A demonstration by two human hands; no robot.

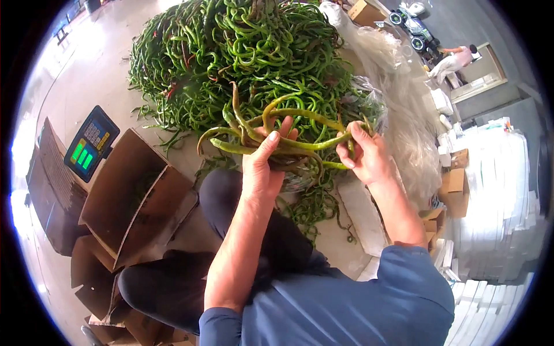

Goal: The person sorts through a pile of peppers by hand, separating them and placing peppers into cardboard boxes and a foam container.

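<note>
In the head view my left hand [266, 164] is closed around a small bunch of long green chili peppers [231, 147], some of them yellowish or brownish, with curled ends sticking out on both sides. My right hand [365, 154] pinches the right-hand ends of peppers from this bunch between thumb and fingers. Some fingers of my left hand are hidden behind the peppers. Beyond both hands rises a large pile of green chili peppers [248, 49], with a few red ones among them. More loose peppers [311, 213] lie below my hands on the floor.
An open cardboard box [133, 196] stands to the left beside a digital scale display [92, 143]. Clear plastic sheeting [412, 127] runs along the pile's right side. White foam boxes [490, 179] are stacked at right. Another person [456, 62] is at the far right near a vehicle [412, 29].
</note>
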